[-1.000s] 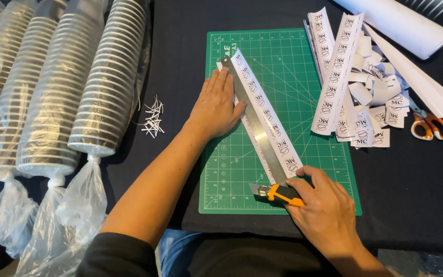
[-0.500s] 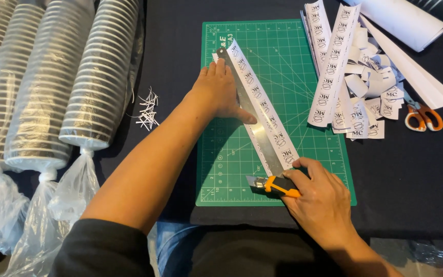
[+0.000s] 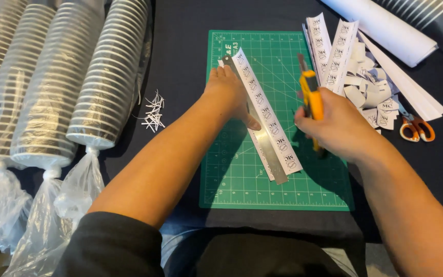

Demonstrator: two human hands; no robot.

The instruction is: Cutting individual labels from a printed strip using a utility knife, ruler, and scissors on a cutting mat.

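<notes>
A green cutting mat (image 3: 237, 179) lies on a black table. On it a metal ruler (image 3: 268, 160) runs diagonally, with a white printed paper strip (image 3: 272, 123) along its right edge. My left hand (image 3: 229, 92) presses flat on the ruler's upper part. My right hand (image 3: 337, 125) holds a yellow utility knife (image 3: 311, 95) lifted over the mat's right side, its blade pointing away from me, a little to the right of the strip.
Bagged stacks of paper cups (image 3: 106, 77) lie along the left. Thin paper slivers (image 3: 154, 110) sit beside them. More printed strips and cut labels (image 3: 357, 77) pile at the upper right, next to orange-handled scissors (image 3: 416, 128) and a white paper roll (image 3: 385, 31).
My right hand has lifted the knife from the ruler's near end and carried it up to the mat's right side. My left hand stays on the ruler.
</notes>
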